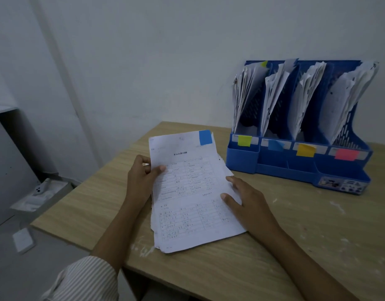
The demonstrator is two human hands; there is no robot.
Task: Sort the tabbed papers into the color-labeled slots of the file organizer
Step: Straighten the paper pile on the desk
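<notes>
A stack of printed papers (193,205) lies on the wooden table (295,246). The top sheet bears a blue tab (205,137) at its upper right corner. My left hand (143,177) grips the stack's left edge, thumb on top. My right hand (245,198) rests on the right edge with fingers straight. At the back right stands the blue file organizer (300,166) with four slots full of papers, labeled green (244,141), blue (276,145), yellow (305,150) and pink (346,154) from left to right.
The organizer stands against a white wall. The table's left edge drops to the floor, where white packaging (38,195) and a small white card (23,240) lie. A grey cabinet (7,159) stands at the far left.
</notes>
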